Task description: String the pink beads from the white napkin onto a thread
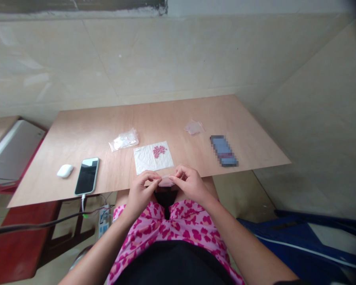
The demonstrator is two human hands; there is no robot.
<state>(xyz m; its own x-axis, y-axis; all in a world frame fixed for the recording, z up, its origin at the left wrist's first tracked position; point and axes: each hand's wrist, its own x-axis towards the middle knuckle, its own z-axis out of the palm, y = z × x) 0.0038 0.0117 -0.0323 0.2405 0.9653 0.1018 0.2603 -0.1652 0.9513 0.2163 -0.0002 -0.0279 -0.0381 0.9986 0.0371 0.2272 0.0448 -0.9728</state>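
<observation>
Both my hands meet at the table's front edge, pinching a small clear plastic bag (166,182) between them. My left hand (142,190) grips its left top corner with thumb and forefinger. The right top corner is between the fingertips of my right hand (188,183). Something pinkish shows through the bag, too small to make out. Just beyond my hands, a white paper tissue (144,159) lies flat. Several small pink beads (158,151) sit in a loose cluster on its right half.
A pile of clear plastic packaging (124,140) lies at the back left, some small clear bags (194,127) at the back right. A blurred phone (224,151) is on the right. On the left are a charging phone (87,176) and a white earbud case (65,171).
</observation>
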